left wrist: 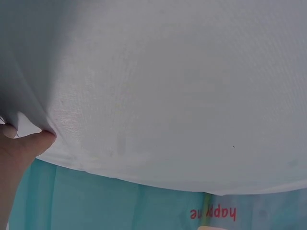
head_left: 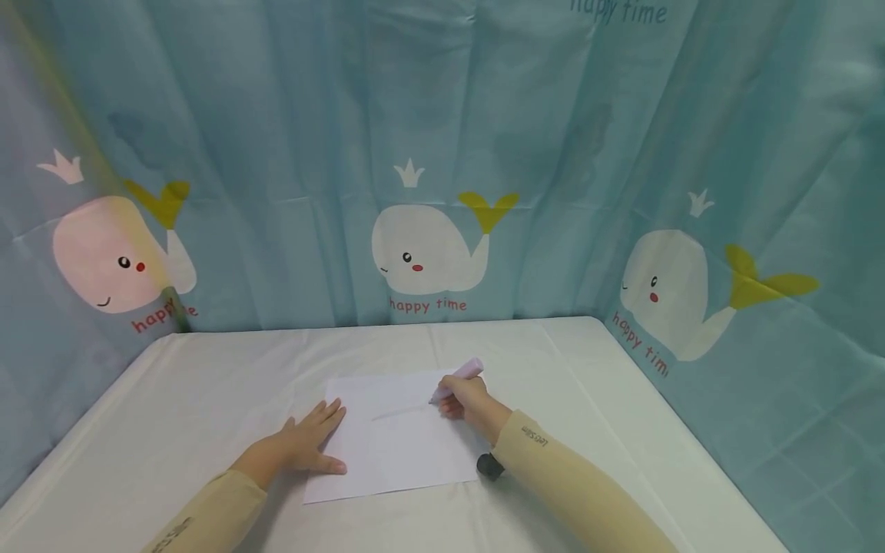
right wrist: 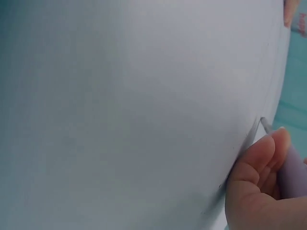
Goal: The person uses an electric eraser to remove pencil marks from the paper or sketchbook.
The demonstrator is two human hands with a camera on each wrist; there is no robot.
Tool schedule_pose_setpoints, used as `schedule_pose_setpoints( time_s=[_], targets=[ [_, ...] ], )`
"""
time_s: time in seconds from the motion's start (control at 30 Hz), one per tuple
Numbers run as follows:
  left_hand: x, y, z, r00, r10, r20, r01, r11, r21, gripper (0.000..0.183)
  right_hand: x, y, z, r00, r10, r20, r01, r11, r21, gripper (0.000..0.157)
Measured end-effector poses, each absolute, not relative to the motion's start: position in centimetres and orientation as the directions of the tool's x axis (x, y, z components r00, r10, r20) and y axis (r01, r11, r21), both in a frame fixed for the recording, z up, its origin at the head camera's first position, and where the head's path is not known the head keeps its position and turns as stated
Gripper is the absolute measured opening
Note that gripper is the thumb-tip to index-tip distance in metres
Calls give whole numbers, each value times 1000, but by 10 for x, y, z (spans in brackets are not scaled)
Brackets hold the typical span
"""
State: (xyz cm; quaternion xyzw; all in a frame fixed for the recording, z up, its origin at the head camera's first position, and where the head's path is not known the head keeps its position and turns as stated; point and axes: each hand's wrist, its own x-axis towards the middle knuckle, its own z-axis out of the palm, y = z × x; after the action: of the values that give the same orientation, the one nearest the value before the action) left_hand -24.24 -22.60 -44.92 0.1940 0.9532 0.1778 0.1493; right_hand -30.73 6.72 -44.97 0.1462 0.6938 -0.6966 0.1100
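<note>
A white sheet of paper (head_left: 401,453) lies on the table, with a faint grey line (head_left: 397,413) across its upper middle. My left hand (head_left: 304,442) rests on the sheet's left edge, fingers extended and thumb spread apart. In the left wrist view, only part of that hand (left wrist: 21,148) shows at the left border. With my right hand (head_left: 472,401) I grip a light purple marker (head_left: 470,369), tilted, its tip at the right end of the line. The right wrist view shows thumb and fingers pinching the marker (right wrist: 293,175) close to its tip.
A white cloth covers the table (head_left: 228,384). Beside the paper's lower right corner, a small dark round object (head_left: 489,466) sits partly behind my right sleeve (head_left: 574,484). A blue-green curtain (head_left: 304,153) with printed whales surrounds the table's back and sides.
</note>
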Motion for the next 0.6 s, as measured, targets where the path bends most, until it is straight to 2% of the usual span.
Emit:
schedule_pose_setpoints(
  time_s=[0.33, 0.6],
  targets=[
    [-242, -223, -448, -883, 412, -227, 310, 872, 378, 107, -305, 65, -448, -934, 18, -357, 358, 53, -932, 15],
    [-242, -224, -447, -882, 417, -218, 315, 868, 385, 106, -306, 65, -447, -934, 26, -355, 356, 46, -933, 16]
  ],
)
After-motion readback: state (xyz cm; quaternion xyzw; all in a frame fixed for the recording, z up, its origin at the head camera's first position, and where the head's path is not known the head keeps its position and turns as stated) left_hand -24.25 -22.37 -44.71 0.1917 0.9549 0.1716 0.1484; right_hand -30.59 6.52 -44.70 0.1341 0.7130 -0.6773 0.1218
